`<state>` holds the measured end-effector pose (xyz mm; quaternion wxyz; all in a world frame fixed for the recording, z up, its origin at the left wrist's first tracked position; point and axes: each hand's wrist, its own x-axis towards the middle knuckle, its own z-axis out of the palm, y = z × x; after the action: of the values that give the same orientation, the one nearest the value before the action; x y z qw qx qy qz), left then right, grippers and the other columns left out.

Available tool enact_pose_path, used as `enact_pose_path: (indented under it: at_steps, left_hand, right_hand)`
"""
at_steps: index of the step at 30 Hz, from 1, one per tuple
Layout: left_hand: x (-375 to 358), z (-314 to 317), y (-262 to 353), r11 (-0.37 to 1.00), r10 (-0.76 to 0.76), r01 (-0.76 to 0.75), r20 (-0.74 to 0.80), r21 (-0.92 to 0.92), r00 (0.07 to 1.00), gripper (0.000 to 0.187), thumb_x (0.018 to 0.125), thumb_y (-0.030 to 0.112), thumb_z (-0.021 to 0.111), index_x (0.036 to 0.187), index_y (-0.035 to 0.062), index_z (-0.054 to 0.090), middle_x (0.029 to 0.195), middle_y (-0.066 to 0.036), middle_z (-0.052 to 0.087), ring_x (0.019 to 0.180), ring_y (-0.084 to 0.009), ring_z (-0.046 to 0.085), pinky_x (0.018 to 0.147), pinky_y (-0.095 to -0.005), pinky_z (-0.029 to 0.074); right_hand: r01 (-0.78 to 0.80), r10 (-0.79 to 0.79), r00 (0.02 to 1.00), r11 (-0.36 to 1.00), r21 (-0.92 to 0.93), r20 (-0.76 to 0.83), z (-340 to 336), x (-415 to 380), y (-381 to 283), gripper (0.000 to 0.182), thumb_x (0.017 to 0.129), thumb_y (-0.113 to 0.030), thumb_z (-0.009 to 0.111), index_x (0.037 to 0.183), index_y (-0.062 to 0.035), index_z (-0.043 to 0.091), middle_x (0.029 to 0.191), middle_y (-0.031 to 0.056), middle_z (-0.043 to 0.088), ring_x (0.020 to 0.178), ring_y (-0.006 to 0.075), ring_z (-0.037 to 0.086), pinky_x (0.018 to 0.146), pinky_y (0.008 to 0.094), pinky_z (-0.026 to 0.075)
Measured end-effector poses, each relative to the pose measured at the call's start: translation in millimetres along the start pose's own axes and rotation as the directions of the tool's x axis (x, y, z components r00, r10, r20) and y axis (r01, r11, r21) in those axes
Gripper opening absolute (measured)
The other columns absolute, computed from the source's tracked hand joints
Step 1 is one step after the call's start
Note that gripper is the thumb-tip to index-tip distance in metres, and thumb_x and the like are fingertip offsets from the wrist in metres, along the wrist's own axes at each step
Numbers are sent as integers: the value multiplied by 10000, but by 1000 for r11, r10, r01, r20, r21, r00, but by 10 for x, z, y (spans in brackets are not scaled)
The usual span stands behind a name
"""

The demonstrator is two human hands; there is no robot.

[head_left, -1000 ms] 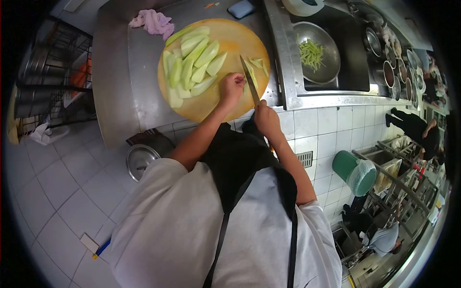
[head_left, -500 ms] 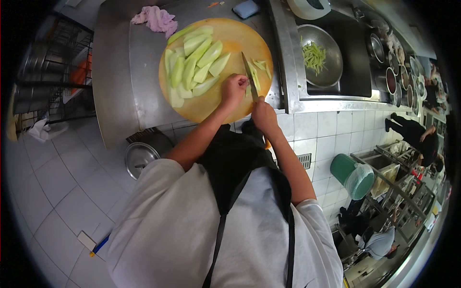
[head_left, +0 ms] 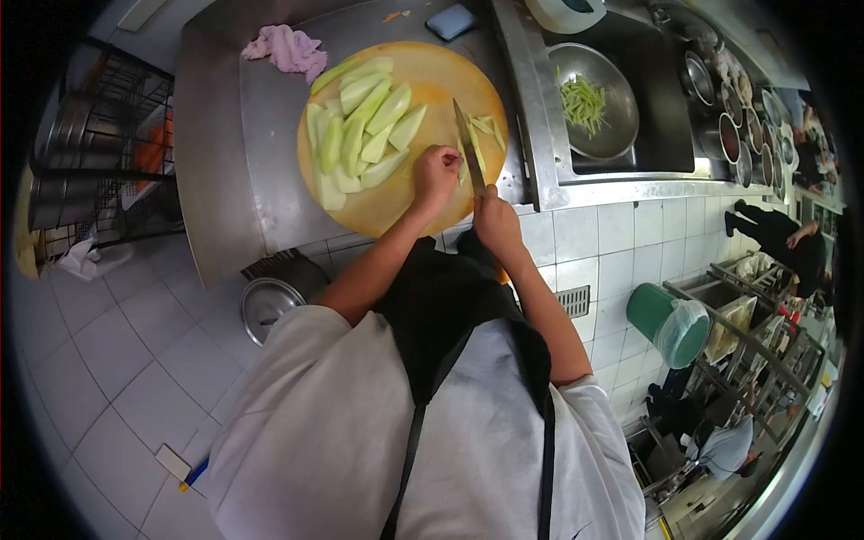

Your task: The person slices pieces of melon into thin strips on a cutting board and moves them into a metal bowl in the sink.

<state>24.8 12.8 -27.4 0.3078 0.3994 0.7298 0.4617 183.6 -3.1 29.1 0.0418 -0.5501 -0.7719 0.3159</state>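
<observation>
My right hand (head_left: 497, 219) is wrapped round the handle of a knife (head_left: 467, 144), whose blade points away from me over the round yellow cutting board (head_left: 445, 76). Close to the blade's left side, my left hand (head_left: 436, 174) has curled fingers at a pale green piece (head_left: 462, 164); its exact hold is partly hidden. Long pale green vegetable pieces (head_left: 367, 126) lie in a pile on the board's left half. Thin cut strips (head_left: 487, 126) are to the right of the blade.
A metal bowl (head_left: 614, 110) holding green strips stands at the sink on the right. A pink cloth (head_left: 286, 49) and a blue sponge (head_left: 451, 22) lie behind the board. Below are a lidded pot (head_left: 268, 308) and a green bin (head_left: 668, 324). Two people are at far right.
The view has shifted slightly. Both hands and the knife stay at nearly the same place on the board, and the strips right of the blade lie a little differently.
</observation>
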Motion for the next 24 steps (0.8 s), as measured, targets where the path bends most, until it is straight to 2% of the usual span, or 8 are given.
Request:
enact_pose_path:
  at_steps: [11,17,20,24]
  left_hand:
    - [-3,-3,-14,999,35,-35,-28,5,999,77,818,63,768,866,7,744,802,-138,721,720,-258,728,672,-359,565]
    - [1,-5,-5,999,46,-46,-38,10,998,80,820,71,775,836,-2,747,799,-142,720,720,-254,732,664,-354,562]
    - [-4,-26,12,998,55,-56,-32,-14,998,85,820,73,778,832,-5,747,796,-140,718,721,-253,732,660,-350,559]
    - [2,-30,-28,997,56,-57,-23,-43,998,79,819,65,774,836,-8,750,786,-129,729,723,-228,737,668,-334,563]
  right_hand:
    - [9,-9,1000,1000,17,-7,-1,-210,8,191,998,-155,517,1003,36,508,765,301,682,736,485,689,664,583,535]
    - [19,-19,1000,1000,5,-10,47,-175,0,175,979,-134,521,993,40,512,751,287,685,727,456,703,649,549,554]
    - [3,-3,1000,1000,16,-19,90,-132,5,209,993,-153,553,999,49,498,732,301,663,716,487,677,643,573,535]
    - [36,-35,999,999,40,-28,119,-15,-26,227,997,-171,532,998,53,499,752,311,665,733,487,681,657,568,542]
